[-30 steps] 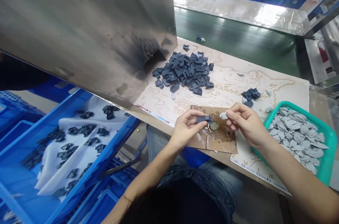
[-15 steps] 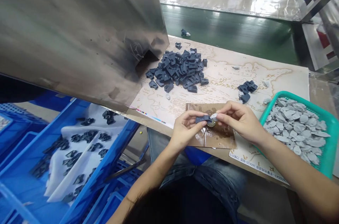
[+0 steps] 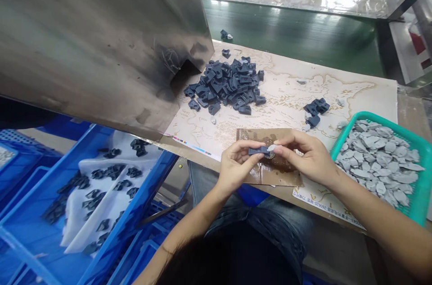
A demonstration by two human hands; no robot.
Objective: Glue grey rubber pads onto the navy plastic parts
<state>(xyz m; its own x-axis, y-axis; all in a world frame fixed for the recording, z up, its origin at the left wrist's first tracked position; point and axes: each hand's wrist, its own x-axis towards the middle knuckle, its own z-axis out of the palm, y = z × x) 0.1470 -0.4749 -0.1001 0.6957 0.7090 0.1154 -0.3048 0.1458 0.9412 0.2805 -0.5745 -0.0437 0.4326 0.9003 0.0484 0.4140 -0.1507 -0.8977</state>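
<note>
My left hand pinches a small dark blue-grey plastic part between thumb and fingers. From the right, my right hand grips a light grey, stone-like piece at its fingertips, up against the right end of the dark part. Whether the two are joined I cannot tell. Both hands are over a brown board with a wet-looking dark patch. Beyond them lies a heap of dark plastic parts on a map-printed sheet.
A green basket full of grey pieces stands at the right. Several dark parts lie near it. A metal panel rises at the left. Behind runs a green conveyor belt. Dark parts rest on white cloth in a blue crate.
The grey piece in my right hand sits slightly further left, closer against the dark part. The view has shifted a little; both hands keep their hold.
</note>
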